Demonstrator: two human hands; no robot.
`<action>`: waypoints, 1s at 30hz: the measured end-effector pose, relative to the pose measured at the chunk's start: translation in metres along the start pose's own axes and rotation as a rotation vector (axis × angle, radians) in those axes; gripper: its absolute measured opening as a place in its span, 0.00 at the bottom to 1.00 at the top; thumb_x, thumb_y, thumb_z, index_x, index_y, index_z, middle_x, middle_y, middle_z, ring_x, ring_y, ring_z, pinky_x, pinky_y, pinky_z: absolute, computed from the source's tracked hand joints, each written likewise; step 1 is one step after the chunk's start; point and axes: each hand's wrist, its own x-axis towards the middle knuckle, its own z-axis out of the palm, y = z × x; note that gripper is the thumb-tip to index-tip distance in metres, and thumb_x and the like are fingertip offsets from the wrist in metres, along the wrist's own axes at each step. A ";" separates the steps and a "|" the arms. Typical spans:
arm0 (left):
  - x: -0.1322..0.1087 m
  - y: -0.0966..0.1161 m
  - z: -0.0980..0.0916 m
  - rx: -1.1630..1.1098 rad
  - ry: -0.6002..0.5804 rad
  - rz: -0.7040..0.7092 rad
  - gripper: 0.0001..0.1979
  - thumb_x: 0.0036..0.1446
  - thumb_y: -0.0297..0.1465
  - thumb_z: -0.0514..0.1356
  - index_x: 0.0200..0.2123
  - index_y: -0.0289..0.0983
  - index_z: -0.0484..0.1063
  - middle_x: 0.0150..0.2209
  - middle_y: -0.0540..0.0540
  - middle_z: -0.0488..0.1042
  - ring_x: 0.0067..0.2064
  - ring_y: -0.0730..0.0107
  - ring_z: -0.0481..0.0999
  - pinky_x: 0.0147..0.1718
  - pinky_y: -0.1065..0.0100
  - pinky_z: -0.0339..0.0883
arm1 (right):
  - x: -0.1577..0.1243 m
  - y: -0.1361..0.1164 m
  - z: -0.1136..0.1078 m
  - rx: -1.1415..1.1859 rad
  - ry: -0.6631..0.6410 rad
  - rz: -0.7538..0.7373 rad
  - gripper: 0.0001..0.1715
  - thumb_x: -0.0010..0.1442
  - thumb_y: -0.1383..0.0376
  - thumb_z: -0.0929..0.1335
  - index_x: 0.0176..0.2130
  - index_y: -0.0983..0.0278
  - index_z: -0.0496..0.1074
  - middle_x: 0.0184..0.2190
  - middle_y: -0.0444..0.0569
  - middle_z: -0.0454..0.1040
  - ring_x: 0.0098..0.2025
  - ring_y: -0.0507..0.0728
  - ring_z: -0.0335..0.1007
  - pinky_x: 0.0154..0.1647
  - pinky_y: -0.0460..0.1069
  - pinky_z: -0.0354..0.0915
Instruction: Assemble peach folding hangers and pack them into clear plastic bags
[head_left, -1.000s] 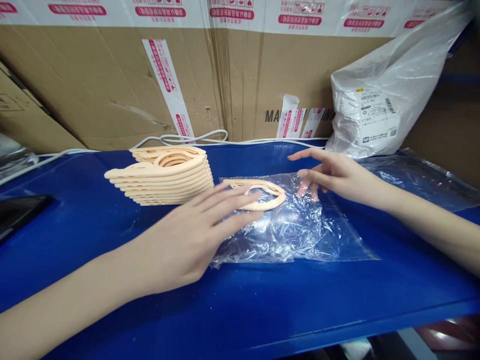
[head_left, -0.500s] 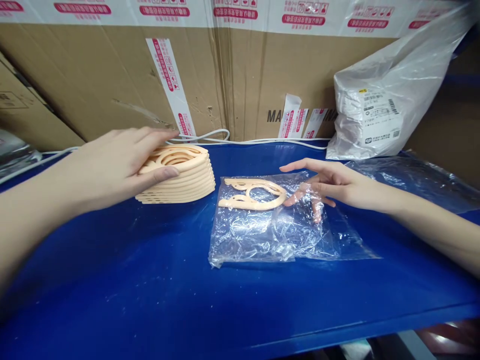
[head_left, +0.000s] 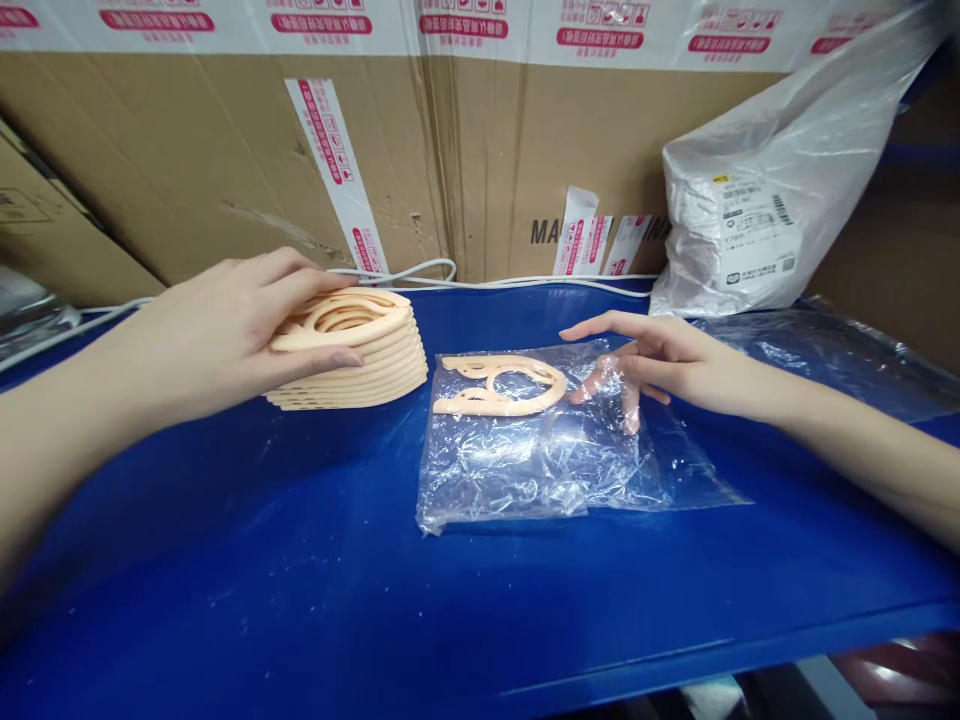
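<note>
A stack of peach plastic loop-shaped pieces (head_left: 360, 365) stands on the blue table (head_left: 300, 560) at the left. My left hand (head_left: 225, 335) grips the top piece (head_left: 341, 325) of that stack between thumb and fingers and has tilted it up slightly. A clear plastic bag (head_left: 555, 450) lies at the middle with one peach piece (head_left: 499, 385) inside near its far end. My right hand (head_left: 660, 360) is at the bag's mouth, some fingers slipped under the film, the others stretched over it.
Large taped cardboard boxes (head_left: 450, 160) wall off the back. A white cable (head_left: 420, 275) runs along their foot. A white plastic parcel with a label (head_left: 750, 220) leans at the back right, with more clear film (head_left: 832, 350) beside it.
My left hand went from the bag over to the stack, took hold of the top piece and raised its edge. My right hand stayed at the bag's mouth.
</note>
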 end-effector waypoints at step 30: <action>-0.010 0.102 0.012 -0.119 0.305 0.277 0.44 0.61 0.57 0.53 0.62 0.23 0.60 0.53 0.30 0.72 0.53 0.46 0.73 0.51 0.52 0.67 | -0.013 -0.032 0.029 0.213 0.025 0.078 0.14 0.57 0.58 0.73 0.27 0.65 0.72 0.16 0.36 0.56 0.19 0.44 0.46 0.18 0.45 0.41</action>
